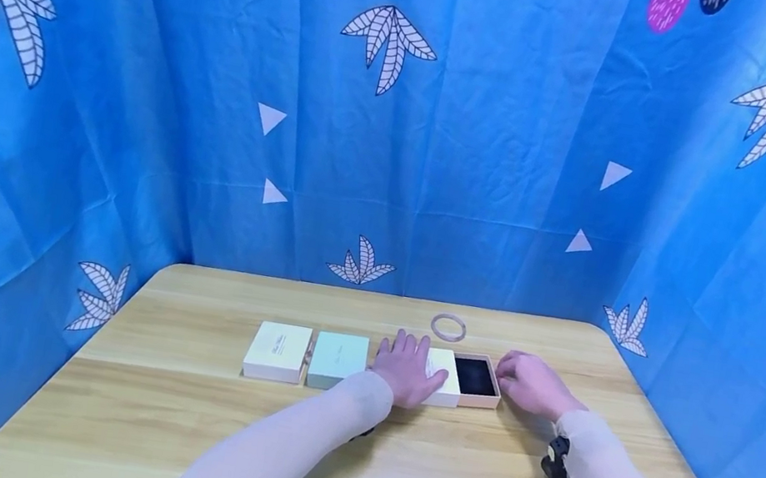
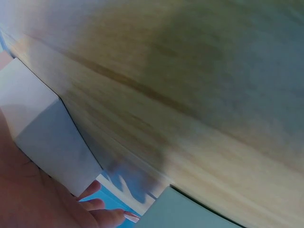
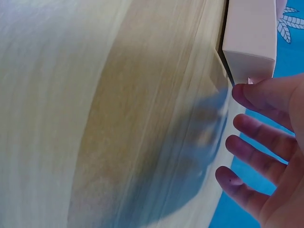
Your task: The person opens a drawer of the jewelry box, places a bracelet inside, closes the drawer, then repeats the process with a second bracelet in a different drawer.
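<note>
A white box sleeve (image 1: 443, 391) sits on the table with its black-lined pink drawer (image 1: 477, 376) pulled partly out to the right. My left hand (image 1: 402, 369) lies across the left part of the sleeve, fingers spread and straight, thumb over the top. In the left wrist view the sleeve's front side (image 2: 61, 142) shows beside that palm. At the drawer's right end, my right hand (image 1: 528, 382) pinches a small pink tab (image 3: 250, 80) between thumb and forefinger; its other fingers are apart and loosely bent, as the right wrist view shows.
Left of my left hand stand a mint-green box (image 1: 338, 360) and a white box (image 1: 277, 351) with lettering on top. A pale bangle-like ring (image 1: 448, 328) lies behind the drawer box. The wooden table (image 1: 172, 407) is bordered by a blue patterned curtain (image 1: 502, 166).
</note>
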The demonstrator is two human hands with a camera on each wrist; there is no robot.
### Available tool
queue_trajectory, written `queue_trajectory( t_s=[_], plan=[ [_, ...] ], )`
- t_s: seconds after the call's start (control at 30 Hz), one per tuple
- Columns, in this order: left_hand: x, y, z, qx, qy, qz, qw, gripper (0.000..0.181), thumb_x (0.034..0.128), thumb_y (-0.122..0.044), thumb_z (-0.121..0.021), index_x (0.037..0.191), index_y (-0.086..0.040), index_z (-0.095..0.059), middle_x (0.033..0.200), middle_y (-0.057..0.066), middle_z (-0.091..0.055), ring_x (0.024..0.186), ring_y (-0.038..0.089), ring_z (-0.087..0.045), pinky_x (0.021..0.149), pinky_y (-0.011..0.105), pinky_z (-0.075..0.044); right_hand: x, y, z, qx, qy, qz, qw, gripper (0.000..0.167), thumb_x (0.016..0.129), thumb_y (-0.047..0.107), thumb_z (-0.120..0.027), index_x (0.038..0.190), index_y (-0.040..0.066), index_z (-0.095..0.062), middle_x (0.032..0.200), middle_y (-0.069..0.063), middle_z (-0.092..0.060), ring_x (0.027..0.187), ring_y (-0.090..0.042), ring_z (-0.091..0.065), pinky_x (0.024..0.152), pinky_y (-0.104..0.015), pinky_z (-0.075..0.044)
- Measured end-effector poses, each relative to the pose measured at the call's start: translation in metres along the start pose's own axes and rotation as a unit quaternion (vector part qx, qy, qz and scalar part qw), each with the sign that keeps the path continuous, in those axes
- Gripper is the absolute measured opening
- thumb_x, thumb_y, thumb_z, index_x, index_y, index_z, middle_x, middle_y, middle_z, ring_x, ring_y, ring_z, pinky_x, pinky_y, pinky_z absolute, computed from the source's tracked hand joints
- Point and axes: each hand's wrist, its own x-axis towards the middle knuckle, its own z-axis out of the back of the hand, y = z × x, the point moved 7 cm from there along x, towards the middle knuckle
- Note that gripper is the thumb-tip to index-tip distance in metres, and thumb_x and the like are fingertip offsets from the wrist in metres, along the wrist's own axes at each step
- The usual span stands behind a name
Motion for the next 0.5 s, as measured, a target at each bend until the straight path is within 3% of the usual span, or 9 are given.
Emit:
queue_trajectory(
  t_s=[0.2, 0.5],
  plan=[
    [0.0012, -0.001, 0.0082, 0.002, -0.001, -0.006, 1.0, 0.085, 0.0973, -0.072, -0.022, 0.161, -0.016, -0.024, 0.163, 0.013, -0.032, 0.154, 0.034, -0.021, 0.122, 0.055, -0.023, 0.0022, -0.0022, 0.0051, -0.007, 0.009, -0.004, 0.9999, 0.012, 0.089, 0.011, -0.068, 0.096, 0.01, -0.078, 0.111, -0.012, -0.071, 0.106, -0.036, -0.067, 0.097, -0.054, -0.052],
    [0.0006, 0.0, 0.0037, 0.009, -0.005, -0.004, 0.9999, 0.086, 0.0964, -0.074, -0.017, 0.161, -0.018, -0.023, 0.163, 0.011, -0.032, 0.154, 0.033, -0.021, 0.122, 0.055, -0.023, -0.0003, -0.004, 0.0023, 0.003, 0.002, -0.017, 0.9998, 0.01, 0.089, 0.009, -0.068, 0.091, 0.012, -0.078, 0.108, -0.011, -0.072, 0.104, -0.035, -0.067, 0.095, -0.053, -0.052]
  ],
)
